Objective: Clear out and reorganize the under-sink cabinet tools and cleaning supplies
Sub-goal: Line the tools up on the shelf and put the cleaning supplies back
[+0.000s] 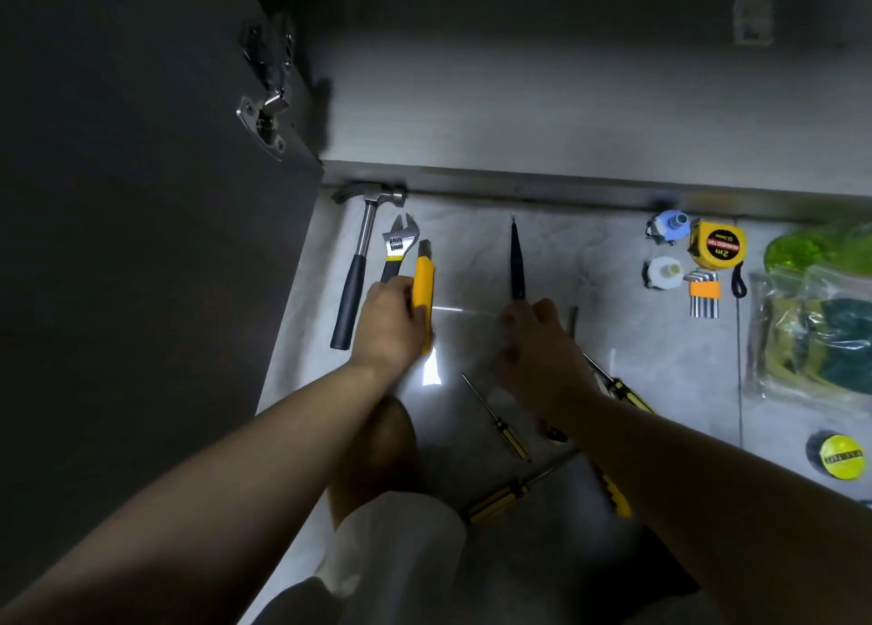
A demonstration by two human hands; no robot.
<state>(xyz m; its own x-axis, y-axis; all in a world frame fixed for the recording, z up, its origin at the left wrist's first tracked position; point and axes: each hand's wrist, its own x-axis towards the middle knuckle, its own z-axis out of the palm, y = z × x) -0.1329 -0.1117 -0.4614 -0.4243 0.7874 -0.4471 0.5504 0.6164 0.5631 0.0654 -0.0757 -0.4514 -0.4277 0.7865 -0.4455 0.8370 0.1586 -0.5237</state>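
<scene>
Two grips: left hand (391,322) curled round yellow utility knife (422,280); right hand (538,346) pinching black pointed tool (516,261).

Glossy yellow plastic utility knife (422,284) gripped by the left hand (389,325); just left of that grip, a polished metal wrench (398,244) and chrome-shafted hammer (361,256). Matt black pointed tool (516,261) pinched by the right hand (538,346). Glossy marbled floor (590,256) beneath.

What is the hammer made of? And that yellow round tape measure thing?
Hammer: head and shaft look like bare metal, probably steel, since they glint silver; the matte black grip looks like rubber. Tape measure: the yellow case looks like smooth hard plastic with a printed label; its black loop may be cord or rubber.
</scene>
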